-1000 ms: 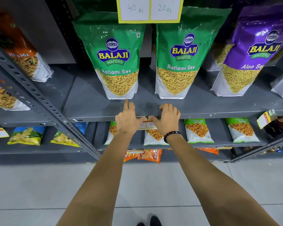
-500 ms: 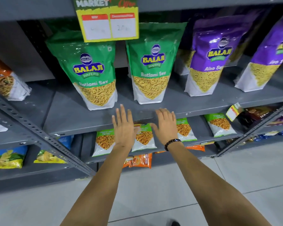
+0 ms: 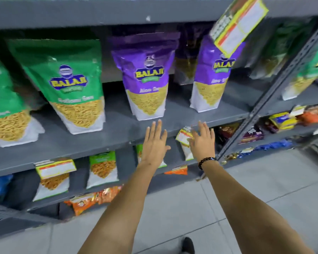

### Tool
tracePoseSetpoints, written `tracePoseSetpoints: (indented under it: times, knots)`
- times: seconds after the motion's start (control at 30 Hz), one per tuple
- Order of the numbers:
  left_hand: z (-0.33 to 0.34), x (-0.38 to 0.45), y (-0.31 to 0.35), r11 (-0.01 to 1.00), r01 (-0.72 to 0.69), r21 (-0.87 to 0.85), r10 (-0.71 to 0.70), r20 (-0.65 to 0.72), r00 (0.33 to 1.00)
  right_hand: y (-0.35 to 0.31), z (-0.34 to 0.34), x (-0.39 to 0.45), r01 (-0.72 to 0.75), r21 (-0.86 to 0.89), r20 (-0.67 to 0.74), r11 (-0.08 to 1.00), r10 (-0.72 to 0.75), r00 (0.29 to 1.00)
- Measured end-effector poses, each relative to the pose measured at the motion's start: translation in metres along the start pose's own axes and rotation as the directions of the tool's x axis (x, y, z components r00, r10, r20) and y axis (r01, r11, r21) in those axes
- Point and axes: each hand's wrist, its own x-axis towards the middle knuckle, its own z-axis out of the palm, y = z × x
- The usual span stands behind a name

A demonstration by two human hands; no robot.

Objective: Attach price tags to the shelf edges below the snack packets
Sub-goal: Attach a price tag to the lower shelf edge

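We take the loose price tag (image 3: pixel 184 136) as our reference: a yellow-bordered card with a white panel, hanging askew at the front edge of the grey shelf (image 3: pixel 99 153), just below and between the two purple snack packets (image 3: pixel 147 76). It sits tilted, not flush with the edge, so we judge it not yet properly fixed.

The right hand (image 3: pixel 202 142) is directly at this tag, fingers spread; motion blur prevents us from saying whether the thumb touches the card, but no closed grip is evident. The left hand (image 3: pixel 154 142) is just beside the tag on its left, flat and splayed over the shelf edge, holding nothing.

Well to the left of the reference tag, a second tag (image 3: pixel 55 166) hangs level on the same edge below the green snack packet (image 3: pixel 72 85), and appears complete. Above and to the right, a further tag (image 3: pixel 237 24) hangs crooked from the upper shelf.

In our judgement, the step in hand is seating the tilted tag. To do it well, we would advise steadying one end with the left hand, squaring the card to the shelf lip, then pressing along its length with the right. The card looks thin and likely to crease if pinched at a corner.
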Motion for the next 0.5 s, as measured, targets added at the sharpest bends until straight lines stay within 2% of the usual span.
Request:
tracePoseSetpoints:
  times: [0.13, 0.27, 0.4, 0.5]
  knots:
    - [0.004, 0.043, 0.043, 1.000, 0.008, 0.021, -0.007, -0.047, 0.999, 0.047, 0.003, 0.024, 0.039, -0.008, 0.098, 0.999, -0.038, 0.994]
    - [0.008, 0.068, 0.061, 0.996, 0.024, 0.082, -0.020, -0.056, 0.998, 0.062, 0.011, 0.038, 0.056, 0.070, 0.165, 0.996, -0.067, 0.984]
    - [0.008, 0.082, 0.065, 0.993, 0.063, 0.101, -0.054, -0.090, 0.995, 0.063, 0.021, 0.046, 0.027, 0.148, 0.182, 0.989, -0.054, 0.982]
    - [0.009, 0.090, 0.066, 0.992, 0.075, 0.102, -0.070, -0.053, 0.996, 0.064, 0.023, 0.053, 0.000, 0.225, 0.140, 0.974, -0.033, 0.990]
